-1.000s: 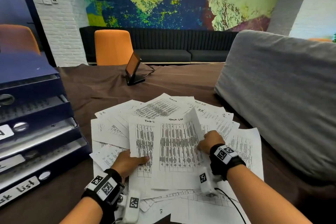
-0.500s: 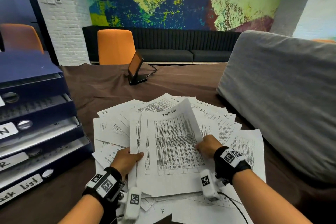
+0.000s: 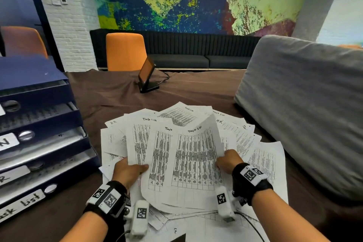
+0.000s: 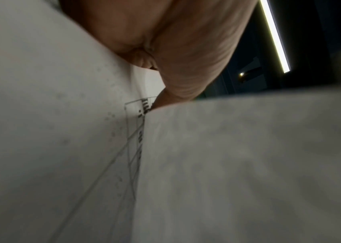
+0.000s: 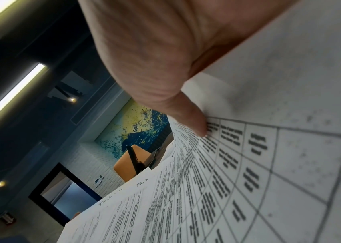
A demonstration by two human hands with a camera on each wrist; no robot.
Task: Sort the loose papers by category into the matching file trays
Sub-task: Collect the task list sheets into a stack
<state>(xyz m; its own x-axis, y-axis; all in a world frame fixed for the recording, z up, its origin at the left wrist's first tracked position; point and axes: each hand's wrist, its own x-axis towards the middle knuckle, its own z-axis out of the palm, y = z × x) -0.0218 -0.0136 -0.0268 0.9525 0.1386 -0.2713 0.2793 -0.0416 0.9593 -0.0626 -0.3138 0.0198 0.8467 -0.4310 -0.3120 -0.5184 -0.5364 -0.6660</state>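
A heap of printed sheets [image 3: 261, 161] headed "Task list" or "HR" lies fanned on the brown table. Both hands hold a small stack of "Task list" sheets [image 3: 194, 163] lifted off the heap and curved. My left hand [image 3: 128, 171] grips the stack's left edge with the thumb on top. My right hand [image 3: 225, 160] pinches its right edge; in the right wrist view the thumb [image 5: 194, 125] presses on the printed table [image 5: 227, 172]. In the left wrist view the left hand [image 4: 186, 57] shows between sheets [image 4: 238, 164]. Blue stacked file trays [image 3: 39, 143] with labels stand at the left.
A large grey cushion [image 3: 306, 104] lies along the table's right side. A small screen on a stand [image 3: 146, 75] sits at the table's far middle, with an orange chair [image 3: 125, 51] behind it. Brown cloth [image 3: 117, 94] covers the table.
The held sheets have been lifted and drawn together into one stack, the top sheet now curving upward. Both hands have shifted slightly toward me.
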